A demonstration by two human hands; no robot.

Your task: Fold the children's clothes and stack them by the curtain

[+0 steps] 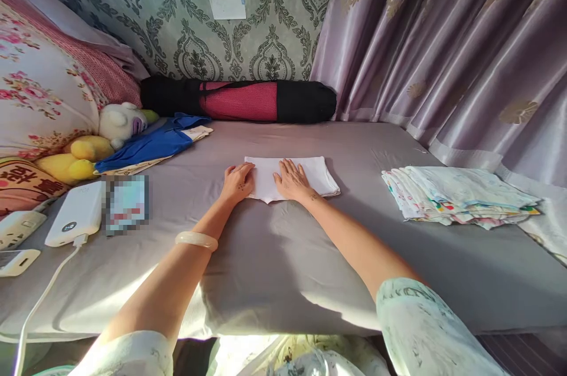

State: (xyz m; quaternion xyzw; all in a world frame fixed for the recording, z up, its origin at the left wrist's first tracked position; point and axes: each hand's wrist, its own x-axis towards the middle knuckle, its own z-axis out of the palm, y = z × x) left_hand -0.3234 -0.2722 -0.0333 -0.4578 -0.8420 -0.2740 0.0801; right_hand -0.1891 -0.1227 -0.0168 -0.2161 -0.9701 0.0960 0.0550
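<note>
A folded white cloth (316, 172), perhaps a small garment, lies flat on the grey bed sheet in front of me. At its left edge is my left hand (239, 180), its fingers bent and closed on the border of the cloth; their undersides are hidden. My right hand (292, 180) rests palm down on the middle of the cloth, fingers spread and stretched out. Off to the right sits a stack of folded, patterned light cloths (460, 196), touched by neither hand.
A black and red rolled bag (239, 101) lies along the wall. At left are a blue garment (155, 143), plush toys (84, 157), a floral pillow (48, 81), a white power bank (77, 213) with a cable, and a blurred-out packet (127, 205). Purple curtains (420, 39) hang at right.
</note>
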